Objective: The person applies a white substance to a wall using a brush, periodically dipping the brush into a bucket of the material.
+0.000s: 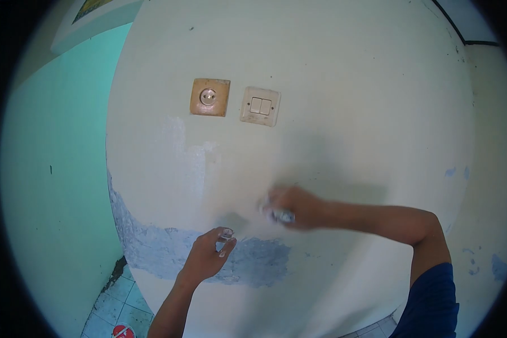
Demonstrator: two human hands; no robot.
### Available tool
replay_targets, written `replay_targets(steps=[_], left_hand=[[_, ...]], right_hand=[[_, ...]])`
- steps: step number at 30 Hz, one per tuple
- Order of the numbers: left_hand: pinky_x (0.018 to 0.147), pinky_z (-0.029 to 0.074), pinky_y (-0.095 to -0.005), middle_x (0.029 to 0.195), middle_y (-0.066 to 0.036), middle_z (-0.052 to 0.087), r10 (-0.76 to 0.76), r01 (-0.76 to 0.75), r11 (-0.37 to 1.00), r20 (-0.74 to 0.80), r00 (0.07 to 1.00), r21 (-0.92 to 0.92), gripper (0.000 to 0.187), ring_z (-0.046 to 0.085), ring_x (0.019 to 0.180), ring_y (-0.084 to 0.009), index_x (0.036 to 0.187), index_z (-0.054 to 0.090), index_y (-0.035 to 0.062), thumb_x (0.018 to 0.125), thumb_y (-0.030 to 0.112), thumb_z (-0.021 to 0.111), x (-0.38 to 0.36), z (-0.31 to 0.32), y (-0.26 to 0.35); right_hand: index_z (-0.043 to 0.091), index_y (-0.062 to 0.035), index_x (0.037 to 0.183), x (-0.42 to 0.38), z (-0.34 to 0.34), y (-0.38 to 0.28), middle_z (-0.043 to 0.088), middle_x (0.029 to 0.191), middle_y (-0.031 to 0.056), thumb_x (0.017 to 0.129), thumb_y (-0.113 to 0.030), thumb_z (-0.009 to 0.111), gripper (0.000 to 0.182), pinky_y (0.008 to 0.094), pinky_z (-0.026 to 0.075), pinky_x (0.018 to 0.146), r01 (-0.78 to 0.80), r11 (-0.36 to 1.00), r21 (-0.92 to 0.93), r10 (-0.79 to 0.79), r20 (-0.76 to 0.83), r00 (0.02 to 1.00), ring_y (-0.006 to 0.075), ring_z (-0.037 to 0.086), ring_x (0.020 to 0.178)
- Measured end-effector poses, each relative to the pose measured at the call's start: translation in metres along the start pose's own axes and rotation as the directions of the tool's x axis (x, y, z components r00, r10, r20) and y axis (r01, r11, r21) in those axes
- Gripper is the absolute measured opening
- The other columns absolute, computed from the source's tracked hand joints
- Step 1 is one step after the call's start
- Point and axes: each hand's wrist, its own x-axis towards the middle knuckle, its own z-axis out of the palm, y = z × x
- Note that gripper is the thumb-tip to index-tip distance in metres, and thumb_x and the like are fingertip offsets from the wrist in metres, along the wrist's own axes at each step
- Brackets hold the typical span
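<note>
Whitish blurred object (pixel 280 215) sits in right hand (pixel 299 207)

Right grip (pixel 299 207) blurred, pale object (pixel 281 215) in it unclear, red-and-white item (pixel 123 331) cut off below

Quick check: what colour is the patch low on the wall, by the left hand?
The patch is blue-grey; it shows best in the head view.

Indoor room, house-like; can't tell home from office. Socket (pixel 210 104) and double switch (pixel 260 106) on the cream wall (pixel 355 84), green wall (pixel 62 146) at left, tiled floor (pixel 115 293). Grey patch (pixel 259 265) low on the cream wall.
</note>
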Motion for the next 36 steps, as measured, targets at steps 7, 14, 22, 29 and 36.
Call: replay_targets(steps=[7,14,22,29,36], left_hand=[[0.067,0.049,-0.034,0.095,-0.019,0.063,-0.016,0.016,1.0,-0.012,1.0,-0.006,0.026,0.062,0.091,-0.0291,0.101,0.057,-0.0025,0.086,0.018,0.057,-0.003,-0.012,-0.005],[0.065,0.049,-0.0327,0.095,-0.019,0.063,-0.004,0.005,1.0,-0.024,1.0,0.006,0.025,0.062,0.09,-0.0289,0.101,0.057,-0.0018,0.086,0.019,0.057,-0.005,-0.02,-0.011],[0.07,0.049,-0.0335,0.096,-0.016,0.063,-0.014,0.013,1.0,-0.026,1.0,-0.015,0.025,0.062,0.09,-0.0269,0.102,0.057,-0.0003,0.086,0.019,0.057,-0.007,-0.022,-0.013],[0.067,0.049,-0.0336,0.094,-0.019,0.063,-0.029,0.029,1.0,-0.029,0.999,-0.013,0.026,0.063,0.089,-0.0289,0.1,0.058,-0.0016,0.086,0.02,0.057,-0.015,-0.027,-0.012],[0.069,0.049,-0.0315,0.093,-0.013,0.064,-0.063,0.064,0.998,-0.026,0.998,0.001,0.023,0.063,0.088,-0.0239,0.101,0.057,0.0007,0.087,0.019,0.057,-0.021,-0.042,-0.018]], right_hand=[[0.057,-0.007,0.078,0.048,-0.082,-0.017,0.054,0.093,0.0113,0.069,-0.009,0.06,0.01,0.0372,0.049,0.075,-0.131,0.878,-0.461,0.036,-0.208,0.977,0.0281,0.055,0.092],[0.058,-0.0089,0.08,0.01,0.029,-0.025,0.054,0.088,0.0102,0.067,-0.005,0.064,0.016,0.0404,0.05,0.072,0.073,0.944,-0.321,-0.059,0.054,0.997,0.0275,0.055,0.086],[0.056,-0.006,0.079,0.078,-0.058,0.011,0.053,0.079,0.0117,0.06,-0.003,0.061,0.02,0.0415,0.045,0.068,-0.055,0.97,-0.236,-0.001,-0.233,0.973,0.0302,0.054,0.082],[0.057,-0.0087,0.082,0.061,0.02,-0.01,0.054,0.093,0.0116,0.067,-0.007,0.06,0.015,0.0368,0.048,0.069,0.022,0.789,-0.615,-0.05,-0.028,0.998,0.0279,0.054,0.092],[0.057,-0.0069,0.075,0.095,-0.014,-0.01,0.055,0.081,0.0128,0.067,-0.005,0.055,0.009,0.0404,0.044,0.069,0.039,0.986,-0.16,-0.059,-0.119,0.991,0.0311,0.054,0.078]])
